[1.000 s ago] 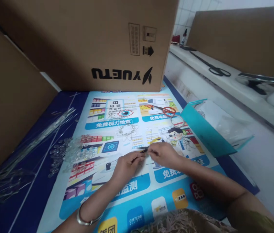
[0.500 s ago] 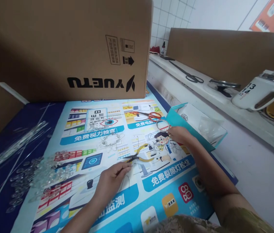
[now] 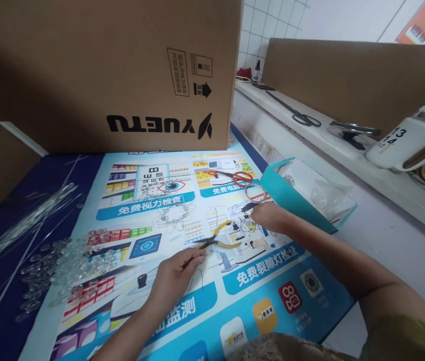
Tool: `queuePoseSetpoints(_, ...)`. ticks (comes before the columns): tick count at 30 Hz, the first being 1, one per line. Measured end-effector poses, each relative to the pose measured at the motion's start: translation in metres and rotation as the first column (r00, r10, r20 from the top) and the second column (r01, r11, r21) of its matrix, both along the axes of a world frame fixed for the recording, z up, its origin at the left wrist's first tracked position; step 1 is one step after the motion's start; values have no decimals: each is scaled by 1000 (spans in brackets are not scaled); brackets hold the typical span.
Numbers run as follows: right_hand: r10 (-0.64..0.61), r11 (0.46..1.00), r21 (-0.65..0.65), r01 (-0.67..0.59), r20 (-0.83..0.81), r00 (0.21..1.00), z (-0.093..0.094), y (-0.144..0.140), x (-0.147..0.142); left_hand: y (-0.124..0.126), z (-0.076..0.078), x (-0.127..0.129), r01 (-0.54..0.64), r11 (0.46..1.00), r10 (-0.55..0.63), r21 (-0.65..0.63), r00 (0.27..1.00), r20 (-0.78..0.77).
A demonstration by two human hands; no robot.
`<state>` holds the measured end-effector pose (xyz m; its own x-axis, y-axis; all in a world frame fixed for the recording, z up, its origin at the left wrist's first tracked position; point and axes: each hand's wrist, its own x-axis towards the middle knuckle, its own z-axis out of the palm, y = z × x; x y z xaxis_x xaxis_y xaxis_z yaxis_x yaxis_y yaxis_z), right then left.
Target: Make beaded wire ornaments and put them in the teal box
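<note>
My left hand (image 3: 176, 273) rests on the printed blue mat (image 3: 182, 311), pinching a thin bent wire (image 3: 196, 277) whose loop hangs below the fingers. Just beyond its fingertips lie yellow-handled pliers (image 3: 218, 236). My right hand (image 3: 268, 216) is stretched forward to the right, fingertips down on small wire bits (image 3: 245, 214) on the mat, near a metal ring (image 3: 255, 191). What the right fingers hold cannot be made out.
A large cardboard box (image 3: 122, 75) stands at the back. Clear beads (image 3: 69, 260) and clear rods (image 3: 20, 225) lie left. Red scissors (image 3: 237, 177) and a teal box (image 3: 302, 195) sit right of centre. A white ledge carries black scissors (image 3: 302, 118) and a white mug (image 3: 404, 143).
My hands were together over the pliers; the right hand let go, reached toward the ring, then drew back a little onto the wire bits. The left hand stayed with the wire.
</note>
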<state>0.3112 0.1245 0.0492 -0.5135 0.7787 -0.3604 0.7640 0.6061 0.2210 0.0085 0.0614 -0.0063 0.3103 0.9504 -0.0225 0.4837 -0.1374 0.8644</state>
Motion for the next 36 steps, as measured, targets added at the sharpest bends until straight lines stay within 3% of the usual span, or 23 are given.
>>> queuePoseSetpoints(8,-52,997,-56,51,-3,999,-5,24,6,-1,1,1,1,1000,-1,2,1000,13)
queuePoseSetpoints(16,-243,969,22,248,-128,962,12,18,29,0,3,2,-1,1000,0,22,1000,24)
queuePoseSetpoints(24,-370,906,105,411,-277,887,-5,5,42,0,1,2,-10,1000,10,19,1000,23)
queuePoseSetpoints(29,-288,935,128,331,-274,918,4,-3,44,0,1,1,10,1000,-10,5,1000,12)
queuePoseSetpoints(36,-38,989,134,62,-172,984,12,-7,28,0,-1,0,15,1000,-15,26,1000,12)
